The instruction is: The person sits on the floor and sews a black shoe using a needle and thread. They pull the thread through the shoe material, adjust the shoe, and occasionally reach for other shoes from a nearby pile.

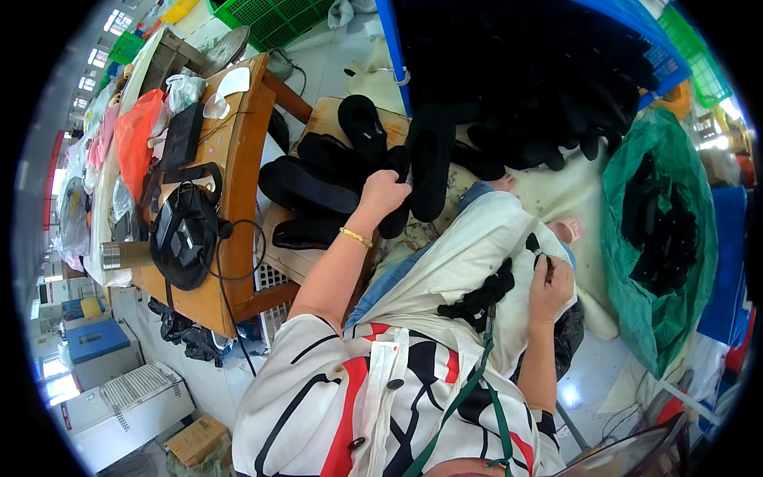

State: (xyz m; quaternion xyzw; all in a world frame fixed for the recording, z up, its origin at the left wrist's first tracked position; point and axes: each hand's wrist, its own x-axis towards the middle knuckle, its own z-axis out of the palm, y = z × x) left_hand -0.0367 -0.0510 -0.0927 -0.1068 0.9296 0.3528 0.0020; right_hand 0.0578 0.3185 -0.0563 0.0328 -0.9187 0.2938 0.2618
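Observation:
My left hand (385, 193), a gold bangle at its wrist, is closed on a black cloth shoe (395, 221) at the right side of a loose pile. Other black shoes lie around it, among them a shoe (364, 129) with a pale label inside and a long one (308, 184) to its left. Over my lap, my right hand (551, 290) pinches a small black piece (541, 256) between thumb and fingers; its exact kind does not show. A bunch of small black fabric pieces (481, 300) rests on the cream cloth (453, 258) over my legs, beside a dark green strap.
A blue crate (391, 52) heaped with black shoes stands ahead. At right is a green plastic sack (685, 318) holding black pieces. On the left, a wooden table (238, 159) carries a black backpack (187, 238), a metal flask (125, 255) and a hanging cable.

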